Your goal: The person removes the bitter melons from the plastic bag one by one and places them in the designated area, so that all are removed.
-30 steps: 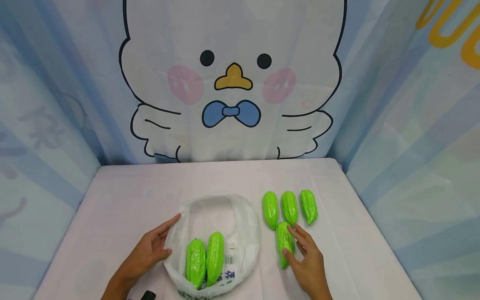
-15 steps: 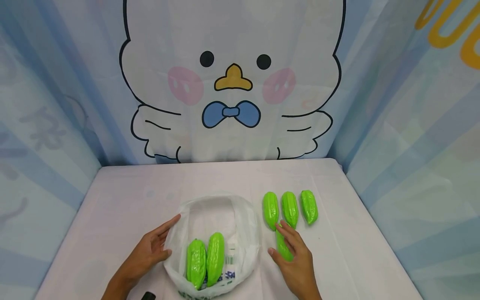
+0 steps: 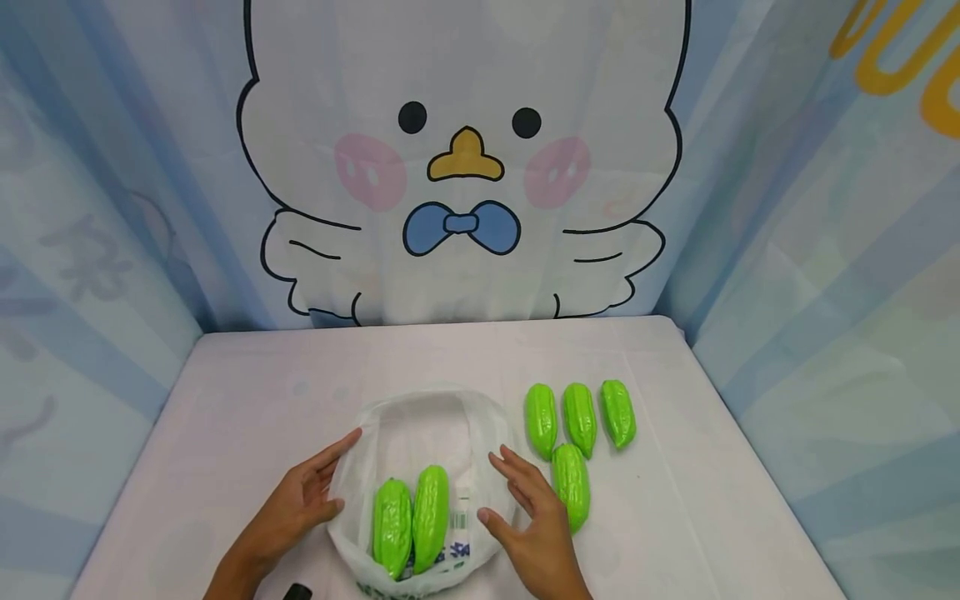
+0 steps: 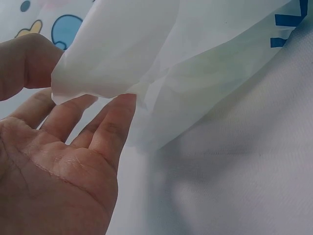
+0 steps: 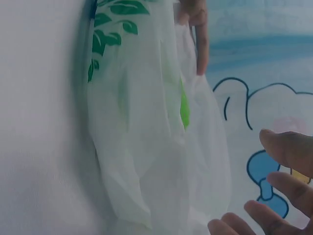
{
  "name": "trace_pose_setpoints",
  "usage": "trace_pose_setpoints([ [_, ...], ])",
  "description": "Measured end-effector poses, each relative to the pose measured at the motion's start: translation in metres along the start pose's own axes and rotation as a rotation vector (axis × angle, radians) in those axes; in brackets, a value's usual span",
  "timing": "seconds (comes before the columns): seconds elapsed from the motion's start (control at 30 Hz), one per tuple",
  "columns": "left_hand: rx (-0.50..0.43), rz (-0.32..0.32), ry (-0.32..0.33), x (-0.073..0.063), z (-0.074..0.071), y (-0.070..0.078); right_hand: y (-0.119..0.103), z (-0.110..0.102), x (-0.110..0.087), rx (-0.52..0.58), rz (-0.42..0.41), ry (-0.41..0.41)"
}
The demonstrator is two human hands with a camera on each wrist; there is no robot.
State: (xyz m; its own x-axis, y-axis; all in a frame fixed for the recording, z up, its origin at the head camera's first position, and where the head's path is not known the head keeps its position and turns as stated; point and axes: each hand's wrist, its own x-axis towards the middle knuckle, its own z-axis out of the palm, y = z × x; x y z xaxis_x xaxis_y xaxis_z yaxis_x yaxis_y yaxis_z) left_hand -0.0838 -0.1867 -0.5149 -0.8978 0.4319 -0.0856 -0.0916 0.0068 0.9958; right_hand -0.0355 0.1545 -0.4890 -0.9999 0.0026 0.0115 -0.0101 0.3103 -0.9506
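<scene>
A white plastic bag [image 3: 491, 479] stands with its mouth open on the table. Two shiny, bright green, ridged pieces shaped like bitter melons [image 3: 430, 518] lie inside it. My left hand [image 3: 300, 496] touches the bag's left rim, thumb and index finger spread apart; the left wrist view has its fingertips [image 4: 120, 112] right at the plastic edge. At the bag's right side is my right hand [image 3: 536, 521], fingers spread and nothing held, overlapping the rim in the head view. Just right of that hand lies another green melon-shaped piece [image 3: 572, 487].
Three more green pieces [image 3: 579, 419] lie in a row at the back right of the table [image 3: 247, 400]. A small black object [image 3: 297, 592] pokes in at the front edge. Printed cloth [image 3: 465, 275] hangs around the table on the sides and back.
My right hand has left the nearest green piece on the table and moved left to the bag. That piece stays in about the same place. The left hand stays at the bag's rim.
</scene>
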Motion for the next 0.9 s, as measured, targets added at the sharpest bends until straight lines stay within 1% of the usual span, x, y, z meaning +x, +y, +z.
trace_pose_setpoints([
  [0.07, -0.003, -0.005, 0.005, 0.0, 0.0, 0.0, -0.001, 0.008, 0.0, 0.007, -0.016, -0.044],
  [0.27, -0.004, -0.006, 0.006, -0.001, 0.0, -0.001, 0.0, 0.027, 0.0, -0.036, -0.075, -0.2],
  [0.4, -0.005, -0.007, 0.007, -0.002, 0.0, 0.0, 0.0, 0.037, -0.001, -0.036, -0.089, -0.262],
  [0.5, -0.008, -0.014, 0.012, -0.003, -0.001, 0.0, 0.0, 0.043, 0.0, -0.075, -0.105, -0.269],
  [0.63, -0.018, -0.022, 0.009, -0.002, -0.001, -0.001, 0.0, 0.05, 0.002, -0.157, -0.114, -0.251],
  [0.73, -0.019, -0.024, 0.004, -0.002, -0.001, -0.002, 0.0, 0.052, 0.003, -0.201, -0.099, -0.242],
  [0.9, -0.011, -0.023, 0.005, -0.003, -0.002, -0.002, 0.001, 0.055, 0.007, -0.234, -0.067, -0.238],
])
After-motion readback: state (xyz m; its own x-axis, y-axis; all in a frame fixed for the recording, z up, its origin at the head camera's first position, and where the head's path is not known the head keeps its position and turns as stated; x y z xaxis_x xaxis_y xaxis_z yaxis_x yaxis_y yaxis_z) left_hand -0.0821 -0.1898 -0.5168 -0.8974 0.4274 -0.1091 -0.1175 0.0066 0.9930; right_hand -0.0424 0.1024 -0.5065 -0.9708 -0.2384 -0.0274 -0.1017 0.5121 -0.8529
